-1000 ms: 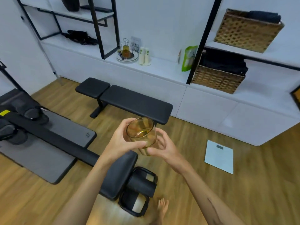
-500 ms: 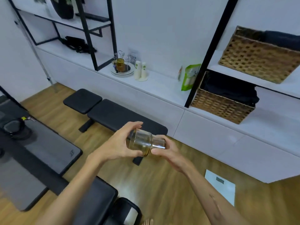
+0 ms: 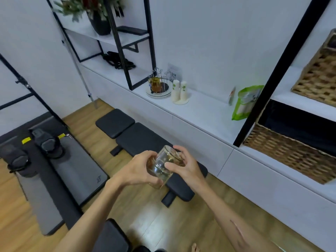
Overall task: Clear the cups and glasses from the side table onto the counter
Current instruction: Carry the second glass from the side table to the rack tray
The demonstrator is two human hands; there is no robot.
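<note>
1. Amber-tinted clear drinking glass, tipped sideways, held in mid-air over the black padded bench.
2. Left hand grasps its nine o'clock side.
3. Right hand grasps its three o'clock side.
4. White counter lies toward one o'clock.

Two hands, left and right; two glasses; two baskets; one bench; one green bag.
</note>
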